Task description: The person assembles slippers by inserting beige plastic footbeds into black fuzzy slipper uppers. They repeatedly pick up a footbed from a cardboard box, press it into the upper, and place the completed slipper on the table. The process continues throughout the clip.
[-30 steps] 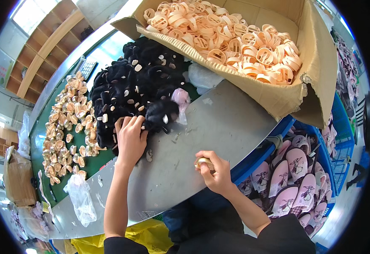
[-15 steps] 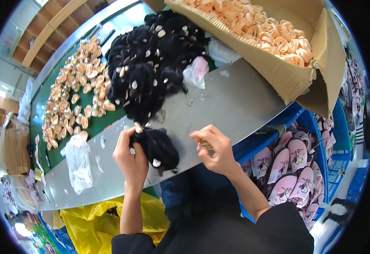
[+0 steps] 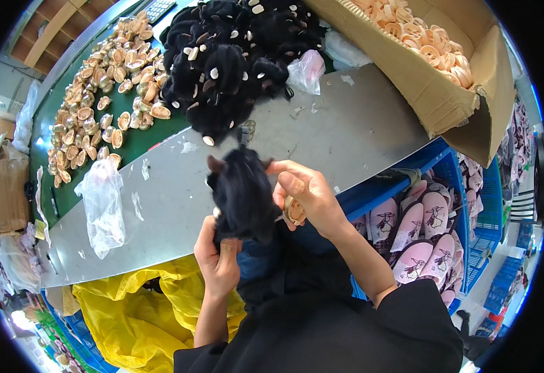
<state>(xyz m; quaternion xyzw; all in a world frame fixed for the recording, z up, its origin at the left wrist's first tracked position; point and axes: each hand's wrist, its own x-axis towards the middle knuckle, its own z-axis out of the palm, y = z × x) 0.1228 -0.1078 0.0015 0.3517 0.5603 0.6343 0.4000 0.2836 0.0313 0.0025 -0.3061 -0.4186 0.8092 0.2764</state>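
The left hand [image 3: 220,264] holds the lower end of a black furry piece [image 3: 244,196], thumb and fingers closed on it; the piece is between the two hands, over the near edge of the grey surface [image 3: 365,124]. The right hand [image 3: 309,196] is curled narrowly, a peach-lined shell [image 3: 294,212] in its fingers, and its index fingertip is at the right side of the fur — whether it pinches there, I cannot tell. Beyond the hands lies a dark furry pile [image 3: 225,65] dotted with pale bits, with pinkish plastic [image 3: 309,69] beside it. Left of the left hand are a shell heap [image 3: 85,118] and a clear bag [image 3: 103,208]; below them, yellow sheeting [image 3: 147,311]. Beyond the right hand stands a cardboard box [image 3: 424,93] of peach bands [image 3: 437,56] — and right of that hand, pink slippers [image 3: 414,260] fill a blue crate [image 3: 362,194]
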